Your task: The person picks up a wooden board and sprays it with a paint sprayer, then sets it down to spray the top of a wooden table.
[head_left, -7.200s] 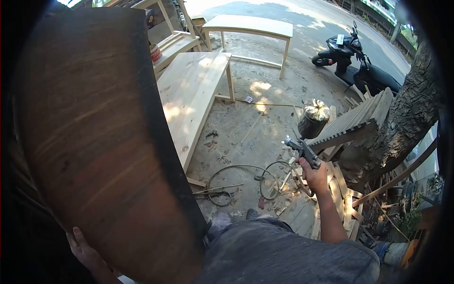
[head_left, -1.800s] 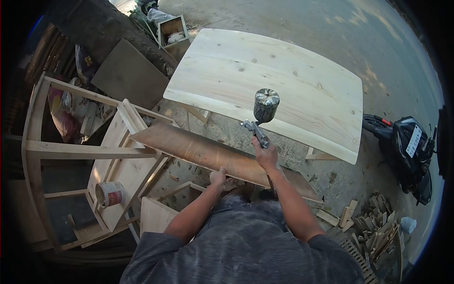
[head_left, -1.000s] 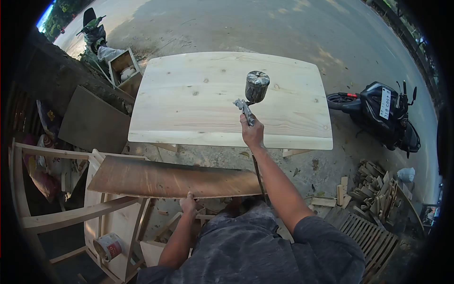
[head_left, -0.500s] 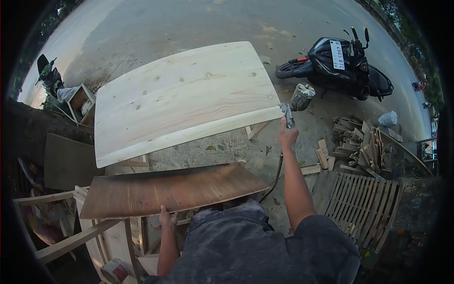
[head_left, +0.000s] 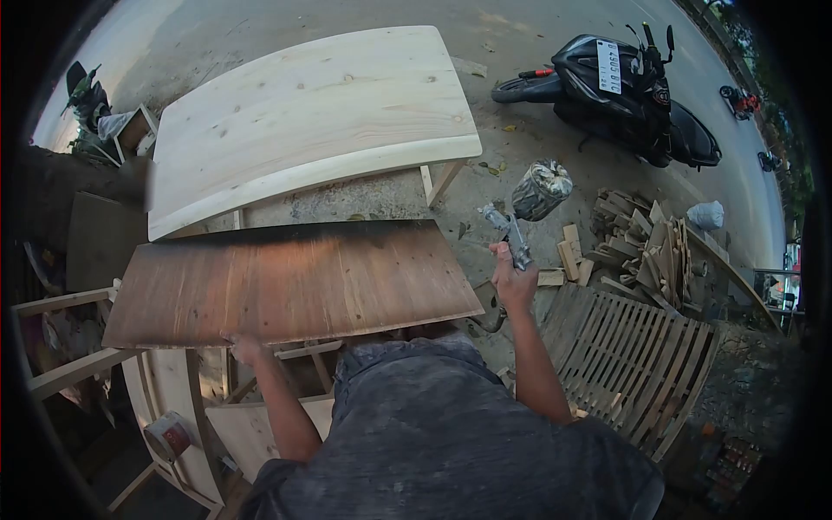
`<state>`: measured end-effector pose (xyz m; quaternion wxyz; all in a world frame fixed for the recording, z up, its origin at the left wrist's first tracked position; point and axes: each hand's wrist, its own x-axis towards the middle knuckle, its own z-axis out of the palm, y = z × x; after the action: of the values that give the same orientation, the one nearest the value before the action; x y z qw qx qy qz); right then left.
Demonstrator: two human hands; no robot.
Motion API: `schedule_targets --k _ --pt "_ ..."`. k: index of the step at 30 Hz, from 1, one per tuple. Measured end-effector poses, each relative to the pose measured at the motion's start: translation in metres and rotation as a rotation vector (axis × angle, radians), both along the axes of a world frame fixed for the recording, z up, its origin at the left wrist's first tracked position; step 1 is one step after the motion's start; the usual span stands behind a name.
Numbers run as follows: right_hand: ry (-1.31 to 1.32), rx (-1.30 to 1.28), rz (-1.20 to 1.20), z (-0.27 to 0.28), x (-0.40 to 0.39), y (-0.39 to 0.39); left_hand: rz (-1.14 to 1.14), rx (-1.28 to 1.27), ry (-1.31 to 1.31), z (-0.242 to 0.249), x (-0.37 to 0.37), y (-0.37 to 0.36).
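A spray gun (head_left: 511,238) with a foil-like wrapped cup (head_left: 542,189) beside its nozzle end is gripped in my right hand (head_left: 515,279), right of the boards. With my left hand (head_left: 246,347) I hold the lower edge of a brown, dark-edged thin board (head_left: 295,286), its fingers partly hidden under it. Beyond that board lies a pale curved wooden panel (head_left: 312,113) on wooden legs. Whether the cup is joined to the gun is hard to tell.
A black motorcycle (head_left: 615,104) stands at the back right. Scrap wood (head_left: 641,251) and a slatted panel (head_left: 624,364) lie on the right. Wooden frames (head_left: 173,390) and a paint can (head_left: 167,436) are at the lower left.
My right hand has drawn the spray gun back from the pale panel's right corner. The brown board now shows more of its face, and my left hand sits further left in view.
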<state>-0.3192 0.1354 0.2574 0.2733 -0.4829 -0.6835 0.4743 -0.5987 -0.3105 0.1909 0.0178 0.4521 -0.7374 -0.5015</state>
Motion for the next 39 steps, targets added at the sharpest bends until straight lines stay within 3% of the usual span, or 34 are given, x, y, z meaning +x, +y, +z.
schedule_targets --k 3,4,5,7,9,11,15,19,27,33,37,39 --pt "-0.007 -0.046 0.037 0.011 0.032 0.002 0.051 0.133 0.193 0.014 0.007 0.013" --pt "0.016 -0.04 0.03 0.015 0.041 0.003 0.07 0.281 0.237 0.026 0.013 0.024" --pt "0.044 -0.035 0.031 0.019 0.049 0.004 0.064 0.271 0.213 0.0 0.012 0.01" --pt "0.054 -0.014 0.025 0.038 0.058 -0.002 0.134 0.218 0.171 0.015 0.026 0.035" --pt "0.138 0.022 0.003 0.035 0.075 0.0 0.135 0.318 0.153 0.037 0.045 0.061" --pt "0.114 -0.023 0.022 0.047 0.093 -0.004 0.01 0.471 0.145 0.005 0.056 0.069" --pt "0.198 -0.017 0.004 0.064 0.106 -0.013 0.08 0.744 0.213 0.017 0.092 0.126" --pt "0.253 -0.018 0.004 0.076 0.125 -0.014 0.083 0.922 0.235 0.023 0.11 0.122" --pt "0.245 0.085 -0.118 0.119 0.183 -0.008 -0.023 0.922 0.202 0.054 0.095 0.122" --pt "0.134 0.033 -0.217 0.101 0.211 0.025 -0.101 0.946 0.159 0.062 0.1 0.136" --pt "0.228 0.086 -0.239 0.094 0.193 0.032 -0.184 0.97 0.12 0.084 0.108 0.16" --pt "0.184 0.064 -0.198 0.093 0.189 0.045 -0.18 0.922 0.039 0.066 0.113 0.178"
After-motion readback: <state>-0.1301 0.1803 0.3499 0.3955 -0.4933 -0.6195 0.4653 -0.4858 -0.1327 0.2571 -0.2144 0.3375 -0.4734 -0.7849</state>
